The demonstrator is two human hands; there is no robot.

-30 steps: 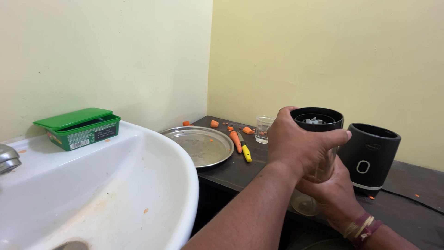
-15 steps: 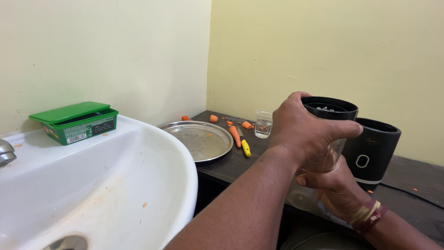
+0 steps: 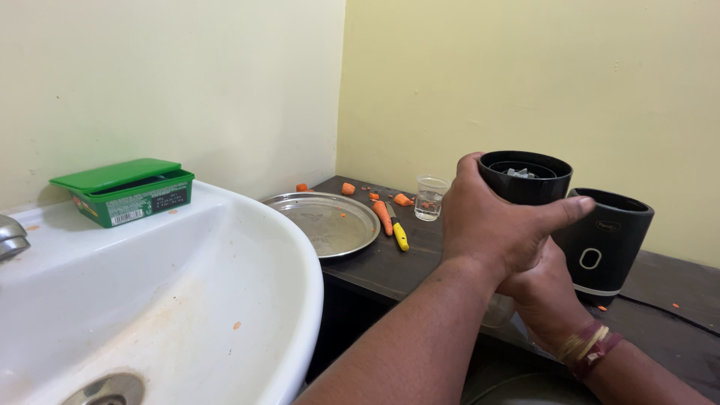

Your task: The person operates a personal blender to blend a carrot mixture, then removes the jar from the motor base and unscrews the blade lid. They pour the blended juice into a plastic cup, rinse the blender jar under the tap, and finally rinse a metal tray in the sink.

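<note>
The blender jar (image 3: 525, 180) was held upside down above the desk (image 3: 397, 266) edge, left hand (image 3: 499, 225) in a closed grip on its black base, right hand (image 3: 544, 289) gripping beneath. A slip could have dropped it, knocking the blender base (image 3: 604, 240).

I see one pkg: green lidded box (image 3: 124, 190), far left on sink rim (image 3: 225, 206), w/ dark-and-white label.

Black-capped blender jar (image 3: 525, 176), upright, held aloft
</note>
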